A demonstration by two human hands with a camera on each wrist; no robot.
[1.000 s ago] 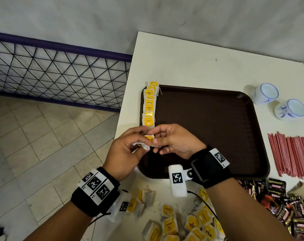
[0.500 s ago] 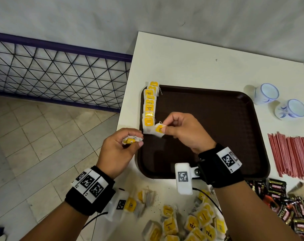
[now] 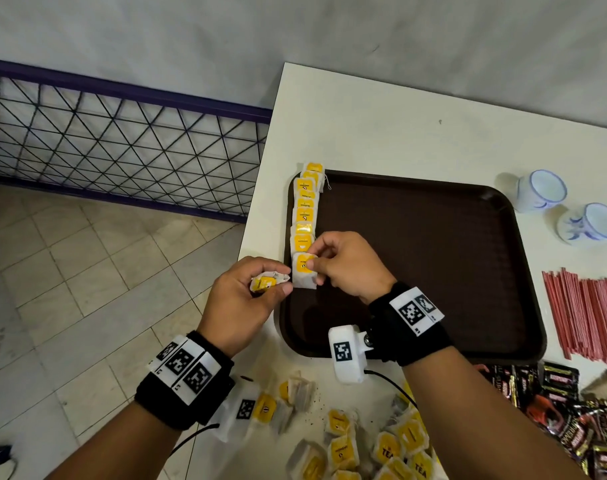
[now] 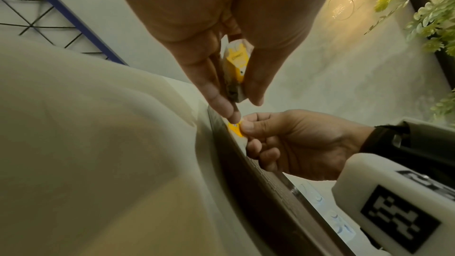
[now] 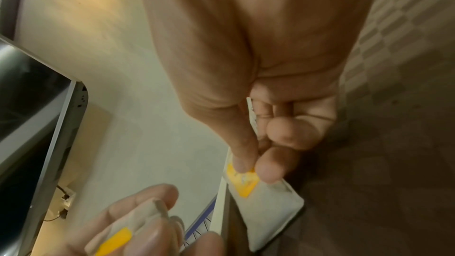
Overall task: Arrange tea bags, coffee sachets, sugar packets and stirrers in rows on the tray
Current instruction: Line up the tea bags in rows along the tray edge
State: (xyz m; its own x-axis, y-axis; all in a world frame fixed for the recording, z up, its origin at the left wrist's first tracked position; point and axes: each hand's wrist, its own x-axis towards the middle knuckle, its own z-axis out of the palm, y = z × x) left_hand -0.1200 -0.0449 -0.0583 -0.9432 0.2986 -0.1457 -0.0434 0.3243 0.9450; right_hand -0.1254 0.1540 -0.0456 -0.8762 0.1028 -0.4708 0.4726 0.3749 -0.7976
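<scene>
At the row's near end, right hand (image 3: 347, 265) pinches tea bag (image 3: 304, 271).

- Soft, even light fills the head view; the table (image 3: 381, 133) beyond the hands shows no glare, and the cups (image 3: 541, 190) cast faint shadows toward the hands.
- Straight edges bow near the frame borders.
- Both wrist views are dimmer and yellow-tinted, with a warm glow above the fingers.
- The left hand (image 5: 147, 227) is blurred in the right wrist view.
</scene>
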